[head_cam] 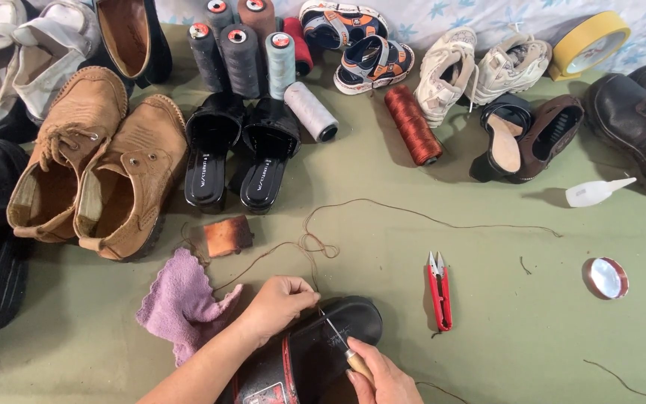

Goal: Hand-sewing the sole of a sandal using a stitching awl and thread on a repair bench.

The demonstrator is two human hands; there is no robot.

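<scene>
The left hand (pixel 282 301) is closed, fingertips pinching a brown thread (pixel 383 208) against the edge of a black shoe (pixel 338 340). The shoe lies sole-up at the bottom centre of the view, on the green surface (pixel 502 299), toe pointing right. The right hand (pixel 383 378) is closed around the wooden handle of a sewing awl (pixel 342 340); the metal tip of the awl rests on the shoe sole, just beside the left fingertips.

The thread runs from the left hand upward, forms a small loop, then trails right across the surface.

Adjacent items:
- Pink cloth (pixel 181 299), touching the left forearm on its left side.
- Small brown leather scrap (pixel 227 235), above the cloth.
- Red thread snips (pixel 439 292), right of the shoe, well apart from both hands.
- Round metal lid (pixel 605 277), far right.
- White glue bottle (pixel 596 193), lying on its side, upper right.

Back row: tan suede shoes (pixel 95 164), black sandals (pixel 241 150), thread cones (pixel 244 52) in grey, teal and red, a rust-coloured spool (pixel 411 123), children's sandals (pixel 357 45), white sneakers (pixel 476 67), a yellow tape roll (pixel 588 41).
</scene>
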